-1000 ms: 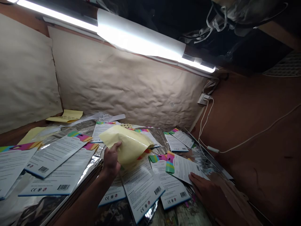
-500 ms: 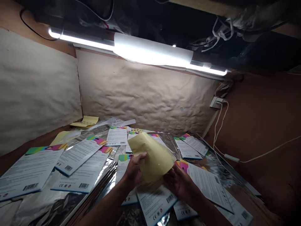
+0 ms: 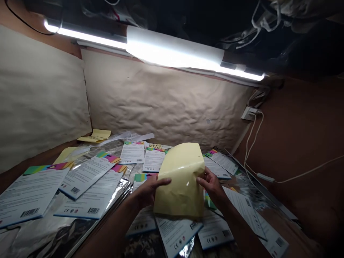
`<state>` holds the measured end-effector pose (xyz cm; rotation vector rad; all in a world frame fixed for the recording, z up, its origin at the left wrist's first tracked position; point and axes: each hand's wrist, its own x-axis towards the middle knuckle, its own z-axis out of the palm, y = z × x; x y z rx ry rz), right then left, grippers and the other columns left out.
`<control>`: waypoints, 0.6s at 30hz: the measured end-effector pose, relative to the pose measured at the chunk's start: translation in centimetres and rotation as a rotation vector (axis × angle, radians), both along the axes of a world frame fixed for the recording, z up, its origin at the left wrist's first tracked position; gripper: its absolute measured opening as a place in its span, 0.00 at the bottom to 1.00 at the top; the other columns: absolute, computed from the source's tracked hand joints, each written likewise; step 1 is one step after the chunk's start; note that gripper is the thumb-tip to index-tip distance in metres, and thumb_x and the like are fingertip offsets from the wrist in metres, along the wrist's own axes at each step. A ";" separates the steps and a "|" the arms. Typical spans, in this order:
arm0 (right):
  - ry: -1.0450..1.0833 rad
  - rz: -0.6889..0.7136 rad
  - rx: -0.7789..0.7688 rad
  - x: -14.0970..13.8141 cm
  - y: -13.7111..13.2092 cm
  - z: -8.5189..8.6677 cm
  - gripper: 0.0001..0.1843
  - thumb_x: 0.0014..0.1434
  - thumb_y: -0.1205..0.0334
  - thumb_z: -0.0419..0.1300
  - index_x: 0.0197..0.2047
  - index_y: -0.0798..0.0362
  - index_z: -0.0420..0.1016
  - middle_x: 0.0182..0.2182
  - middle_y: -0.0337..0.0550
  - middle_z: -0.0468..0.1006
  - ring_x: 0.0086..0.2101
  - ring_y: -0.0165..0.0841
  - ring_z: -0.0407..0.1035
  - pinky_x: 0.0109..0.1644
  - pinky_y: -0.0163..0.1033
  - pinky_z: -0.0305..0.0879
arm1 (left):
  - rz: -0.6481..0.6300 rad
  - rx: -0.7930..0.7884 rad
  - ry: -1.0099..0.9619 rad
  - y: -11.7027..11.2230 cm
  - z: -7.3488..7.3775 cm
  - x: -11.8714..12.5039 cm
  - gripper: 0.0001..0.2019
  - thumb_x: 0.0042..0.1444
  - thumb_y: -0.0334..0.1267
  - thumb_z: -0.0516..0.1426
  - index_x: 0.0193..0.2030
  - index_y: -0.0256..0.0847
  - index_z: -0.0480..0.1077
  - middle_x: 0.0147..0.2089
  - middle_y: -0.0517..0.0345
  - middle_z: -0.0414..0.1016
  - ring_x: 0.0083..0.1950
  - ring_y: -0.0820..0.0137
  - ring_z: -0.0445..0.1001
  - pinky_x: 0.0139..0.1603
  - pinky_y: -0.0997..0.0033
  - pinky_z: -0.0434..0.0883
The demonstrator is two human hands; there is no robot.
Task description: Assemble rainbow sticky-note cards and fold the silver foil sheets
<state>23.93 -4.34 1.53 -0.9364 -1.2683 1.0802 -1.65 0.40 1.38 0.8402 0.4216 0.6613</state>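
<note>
Yellow sheet [image 3: 180, 179] is up in both your hands, just above the printed cards [image 3: 131, 153]. Your left hand [image 3: 147, 191] and right hand [image 3: 212, 186] are clenched on its side edges. Step in hand looks like handling the sheet; it's floppy, so any move needs a two-handed grip.

Yellow sheet [image 3: 180, 179]: looked like smooth, glossy plastic film.
Printed cards [image 3: 86, 175]: were smooth, matt paper card.
Foil sheets [image 3: 34, 236]: shone like creased metal.
Wall paper [image 3: 161, 100]: was crumpled, matt.
</note>
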 end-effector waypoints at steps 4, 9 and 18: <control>-0.055 -0.007 0.037 -0.4 -0.1 0.1 0.24 0.55 0.60 0.66 0.56 0.48 0.70 0.50 0.46 0.80 0.49 0.41 0.74 0.48 0.41 0.72 | 0.118 0.050 0.117 -1.4 -0.9 1.9 0.29 0.43 0.32 0.69 0.54 0.31 0.72 0.47 0.40 0.81 0.44 0.53 0.80 0.45 0.58 0.75; 0.021 0.001 0.050 -0.9 0.0 0.4 0.29 0.56 0.60 0.65 0.60 0.47 0.66 0.51 0.46 0.79 0.50 0.41 0.73 0.52 0.44 0.71 | 0.120 -0.019 0.099 -3.0 -0.3 2.9 0.27 0.44 0.33 0.67 0.54 0.32 0.72 0.47 0.42 0.81 0.44 0.56 0.80 0.44 0.63 0.75; -0.051 -0.136 -0.032 -1.2 0.8 0.0 0.45 0.53 0.58 0.65 0.70 0.49 0.50 0.44 0.45 0.80 0.44 0.40 0.75 0.51 0.47 0.70 | 0.283 0.066 0.092 -3.5 -1.2 4.1 0.27 0.44 0.37 0.69 0.53 0.33 0.73 0.50 0.42 0.80 0.52 0.52 0.77 0.50 0.60 0.74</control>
